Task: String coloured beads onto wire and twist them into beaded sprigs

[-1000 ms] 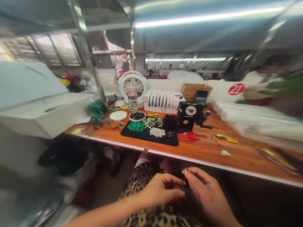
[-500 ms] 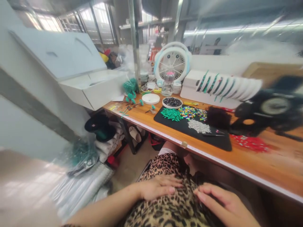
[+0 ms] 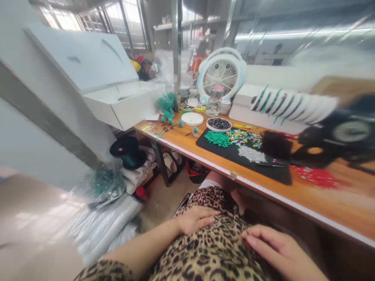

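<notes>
My left hand (image 3: 197, 219) lies flat on the leopard-print cloth (image 3: 202, 249) over my lap, fingers stretched out and holding nothing. To its right, my right hand (image 3: 271, 245) is closed in a pinch between thumb and forefinger, just above the same cloth. Something thin and dark shows at those fingertips, too small and blurred to name. Both hands are below the table edge. On the table, a black mat (image 3: 211, 147) bears green tube beads (image 3: 217, 139), mixed coloured beads (image 3: 238, 137), silver-grey pieces (image 3: 252, 154) and a dark fuzzy bundle (image 3: 275, 144).
A dish of black beads (image 3: 219, 124), a white lid (image 3: 192, 118), a glass jar (image 3: 213, 106) and a fan (image 3: 221, 76) stand behind. White spools (image 3: 301, 105) and a black machine (image 3: 348, 132) are at right, near red beads (image 3: 319, 176). An open white box (image 3: 102, 111) is left.
My left hand has drawn back slightly to the left, still flat. My right hand keeps its pinch; dark strands seen near it earlier no longer show clearly. The view has shifted slightly left.
</notes>
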`<action>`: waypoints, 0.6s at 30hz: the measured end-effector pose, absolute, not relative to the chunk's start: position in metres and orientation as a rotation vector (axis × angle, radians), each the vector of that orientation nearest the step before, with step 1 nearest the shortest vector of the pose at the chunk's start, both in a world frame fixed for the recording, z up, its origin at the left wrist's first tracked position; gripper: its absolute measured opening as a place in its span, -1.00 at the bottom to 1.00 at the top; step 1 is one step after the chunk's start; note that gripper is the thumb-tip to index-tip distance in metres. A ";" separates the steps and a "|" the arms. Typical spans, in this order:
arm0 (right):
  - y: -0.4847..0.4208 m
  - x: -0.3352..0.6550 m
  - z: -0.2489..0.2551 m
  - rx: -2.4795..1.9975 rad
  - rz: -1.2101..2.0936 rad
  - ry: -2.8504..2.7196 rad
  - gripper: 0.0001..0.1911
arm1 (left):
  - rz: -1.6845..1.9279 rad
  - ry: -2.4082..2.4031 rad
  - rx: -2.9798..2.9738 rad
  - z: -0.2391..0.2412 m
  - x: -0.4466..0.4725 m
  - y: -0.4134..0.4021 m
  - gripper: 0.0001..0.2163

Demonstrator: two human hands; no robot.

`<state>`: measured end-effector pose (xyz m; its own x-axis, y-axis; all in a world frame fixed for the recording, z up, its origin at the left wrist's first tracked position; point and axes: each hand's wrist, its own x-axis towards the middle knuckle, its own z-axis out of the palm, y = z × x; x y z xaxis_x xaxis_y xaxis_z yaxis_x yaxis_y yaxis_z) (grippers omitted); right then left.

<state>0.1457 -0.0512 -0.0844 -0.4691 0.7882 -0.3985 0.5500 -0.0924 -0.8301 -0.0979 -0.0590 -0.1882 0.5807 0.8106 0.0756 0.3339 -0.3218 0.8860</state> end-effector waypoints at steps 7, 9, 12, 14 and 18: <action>-0.058 0.142 -0.078 -1.484 1.457 -1.765 -0.69 | 0.609 0.958 1.891 -0.189 -0.095 -0.057 -0.56; -0.058 0.143 -0.078 -1.475 1.474 -1.776 -0.70 | 0.585 0.986 1.882 -0.183 -0.095 -0.058 -0.57; -0.057 0.147 -0.080 -1.463 1.530 -1.836 -0.70 | 0.484 1.083 1.849 -0.148 -0.102 -0.059 -0.63; -0.057 0.150 -0.082 -1.460 1.539 -1.870 -0.68 | 0.448 1.137 1.835 -0.108 -0.113 -0.058 -0.77; -0.056 0.153 -0.084 -1.460 1.515 -1.893 -0.65 | 1.126 1.256 1.334 -0.038 -0.131 -0.042 -0.85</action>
<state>0.1531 -0.0562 -0.0835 -0.4326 0.8373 -0.3343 0.5095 -0.0789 -0.8568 -0.1306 -0.0420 -0.0383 0.0473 0.9988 0.0139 0.1225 -0.0196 0.9923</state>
